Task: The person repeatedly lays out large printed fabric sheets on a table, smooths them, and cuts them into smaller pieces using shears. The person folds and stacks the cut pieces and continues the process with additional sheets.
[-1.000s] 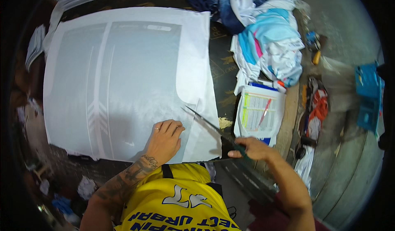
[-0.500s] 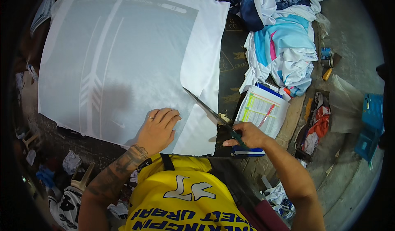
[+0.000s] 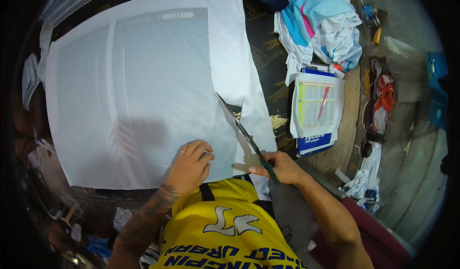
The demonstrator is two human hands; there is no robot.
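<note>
A large white fabric sheet (image 3: 225,39) with a printed grey panel (image 3: 163,77) lies on the dark table. My right hand (image 3: 283,167) is closed round the dark handles of large scissors (image 3: 254,144). Their long blades point up and left into the sheet, by the grey panel's right edge. Beside the blades a slit gapes, and the dark tabletop shows through it. My left hand (image 3: 191,161) lies on the grey panel near the sheet's front edge, left of the scissors. Its fingers are slightly bent, holding nothing, and press the cloth down.
Right of the sheet, a printed paper list (image 3: 314,101) with a red pen (image 3: 324,103) rests on a blue book (image 3: 314,143). Behind that are heaped white and light-blue garments (image 3: 326,19). Stacked sheets (image 3: 72,0) stand at the far left. Beyond the table's right side is a blue plastic container (image 3: 437,91).
A cut gap has appeared in the white border beside the scissor blades. The view has shifted, so the sheet sits turned and the papers appear farther right. My left hand remains on the cloth.
</note>
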